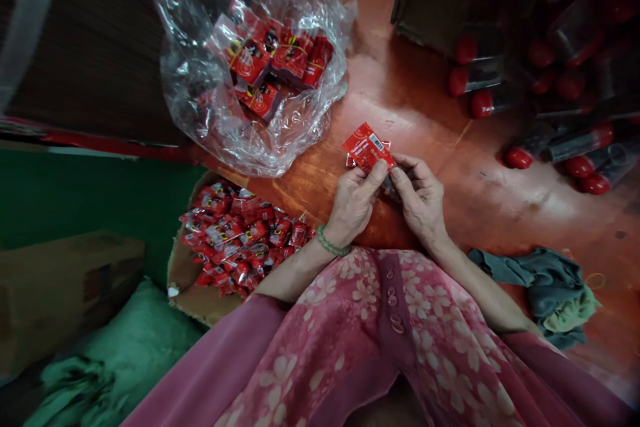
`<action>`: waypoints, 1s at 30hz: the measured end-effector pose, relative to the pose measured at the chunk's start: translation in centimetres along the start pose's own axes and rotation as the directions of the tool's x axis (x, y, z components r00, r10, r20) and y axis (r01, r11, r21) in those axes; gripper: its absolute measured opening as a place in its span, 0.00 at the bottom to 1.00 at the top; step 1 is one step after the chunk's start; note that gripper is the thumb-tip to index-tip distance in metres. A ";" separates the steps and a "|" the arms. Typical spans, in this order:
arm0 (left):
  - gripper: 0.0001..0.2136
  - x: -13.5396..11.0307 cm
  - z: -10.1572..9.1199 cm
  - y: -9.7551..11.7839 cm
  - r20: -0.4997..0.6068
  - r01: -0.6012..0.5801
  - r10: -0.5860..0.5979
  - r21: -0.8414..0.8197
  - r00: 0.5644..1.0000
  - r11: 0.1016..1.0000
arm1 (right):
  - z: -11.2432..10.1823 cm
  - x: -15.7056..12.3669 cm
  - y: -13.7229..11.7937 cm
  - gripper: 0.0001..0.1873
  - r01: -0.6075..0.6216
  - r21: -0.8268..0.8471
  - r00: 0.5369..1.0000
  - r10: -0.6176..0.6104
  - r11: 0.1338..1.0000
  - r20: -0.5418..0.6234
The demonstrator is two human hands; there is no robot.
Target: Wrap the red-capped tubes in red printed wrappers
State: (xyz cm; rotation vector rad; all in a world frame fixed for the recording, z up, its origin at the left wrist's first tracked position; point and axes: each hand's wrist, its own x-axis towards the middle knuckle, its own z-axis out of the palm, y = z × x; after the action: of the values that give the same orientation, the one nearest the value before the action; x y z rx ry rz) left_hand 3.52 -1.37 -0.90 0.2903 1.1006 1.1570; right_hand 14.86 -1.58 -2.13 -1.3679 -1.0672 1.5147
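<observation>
Both hands meet over the near edge of the orange-red table. My left hand (359, 199), with a green bead bracelet at its wrist, pinches a small red card (364, 145) printed with a white barcode label. My right hand (419, 195) is closed at the card's lower right corner, its thumb and fingers pressed together there. Beneath the card, part of another red and clear piece shows; what it is I cannot make out. Left of my hands, a carton (181, 260) holds many small red packets in clear wrap (245, 233).
A clear plastic bag (280, 153) with bundled red cards (295, 57) lies on the table (380, 93) at the upper left. Clear tubes with red caps (483, 103) lie at the right. A dark cloth (545, 280) sits near the right front; a green sack (135, 327) is at lower left.
</observation>
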 end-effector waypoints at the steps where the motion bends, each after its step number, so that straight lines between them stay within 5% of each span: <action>1: 0.22 0.0 0.0 0.1 0.009 0.000 0.000 0.007 1.000 1.000 | 0.0 -0.1 -0.1 0.28 0.001 0.003 1.000 -0.001 1.000 0.014; 5: 0.23 0.3 0.0 0.8 0.021 -0.029 0.028 0.034 0.999 0.999 | -0.7 -0.3 -0.2 0.37 0.001 0.045 0.993 -0.006 0.999 0.116; 9: 0.23 0.6 -0.1 0.9 0.022 -0.065 0.064 0.053 0.998 0.996 | -1.7 -0.4 -0.1 0.29 -0.058 0.078 0.977 0.041 0.995 0.209; 17: 0.24 0.7 0.4 -0.5 -0.047 -0.055 0.062 0.127 0.997 0.990 | -1.0 0.1 0.5 0.27 0.087 0.032 0.996 -0.087 0.996 0.002; 30: 0.23 0.0 1.2 -0.5 0.076 -0.085 0.082 0.040 0.994 0.996 | -2.4 1.3 1.1 0.28 -0.011 0.297 0.979 -0.051 0.955 0.199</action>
State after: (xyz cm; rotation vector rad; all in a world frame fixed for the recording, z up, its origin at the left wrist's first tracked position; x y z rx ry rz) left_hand 4.83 -1.18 -0.66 0.4135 1.0570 1.1885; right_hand 17.16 -0.53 -3.71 -1.0071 -0.9258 1.7498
